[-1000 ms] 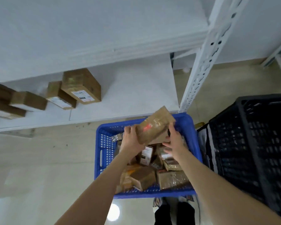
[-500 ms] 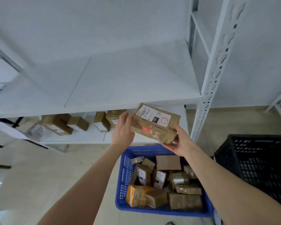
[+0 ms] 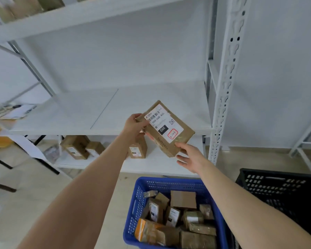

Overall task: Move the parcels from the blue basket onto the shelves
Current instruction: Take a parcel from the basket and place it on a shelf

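Left hand (image 3: 134,125): fingers curled round the upper left corner of one parcel (image 3: 166,127), gripping it. Right hand (image 3: 191,157): fingers straight and spread, fingertips touching the parcel's lower corner from below, not closed on it.

Parcel: one flat brown cardboard box, held tilted, above and beyond the blue basket (image 3: 169,184), level with the front edge of the middle shelf (image 3: 151,105). Its white label carries a barcode, a QR code, a black patch reading "060" and a red-outlined mark.

Blue basket: roughly ten brown parcels inside; exact count cannot be told. Beyond it, the lower shelf (image 3: 151,165) bears three visible boxes (image 3: 74,147). One black crate (image 3: 276,194) stands just right of the basket.
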Demonstrator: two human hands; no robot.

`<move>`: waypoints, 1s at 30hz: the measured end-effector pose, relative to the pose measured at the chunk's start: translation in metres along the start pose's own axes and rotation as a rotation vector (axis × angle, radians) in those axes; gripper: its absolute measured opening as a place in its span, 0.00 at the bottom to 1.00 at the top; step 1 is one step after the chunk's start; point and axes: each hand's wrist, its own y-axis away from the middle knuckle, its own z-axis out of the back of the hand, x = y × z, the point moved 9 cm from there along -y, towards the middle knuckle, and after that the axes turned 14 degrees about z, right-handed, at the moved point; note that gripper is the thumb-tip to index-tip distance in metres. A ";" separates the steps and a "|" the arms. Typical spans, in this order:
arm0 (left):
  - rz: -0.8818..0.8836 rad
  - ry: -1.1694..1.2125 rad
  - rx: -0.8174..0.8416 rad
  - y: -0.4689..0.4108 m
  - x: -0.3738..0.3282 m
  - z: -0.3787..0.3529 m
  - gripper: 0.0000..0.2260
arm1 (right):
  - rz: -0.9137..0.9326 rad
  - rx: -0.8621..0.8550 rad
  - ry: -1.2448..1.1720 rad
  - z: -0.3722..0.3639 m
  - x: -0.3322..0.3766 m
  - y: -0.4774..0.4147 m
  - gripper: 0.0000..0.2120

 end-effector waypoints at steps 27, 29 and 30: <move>-0.226 -0.391 -0.256 -0.053 -0.017 0.173 0.15 | 0.002 -0.088 -0.066 -0.155 -0.086 -0.015 0.21; -0.215 -0.405 -0.234 -0.072 -0.009 0.201 0.16 | -0.015 -0.102 -0.073 -0.183 -0.106 -0.022 0.22; -0.216 -0.421 -0.221 -0.080 -0.006 0.214 0.16 | -0.025 -0.107 -0.075 -0.198 -0.116 -0.026 0.22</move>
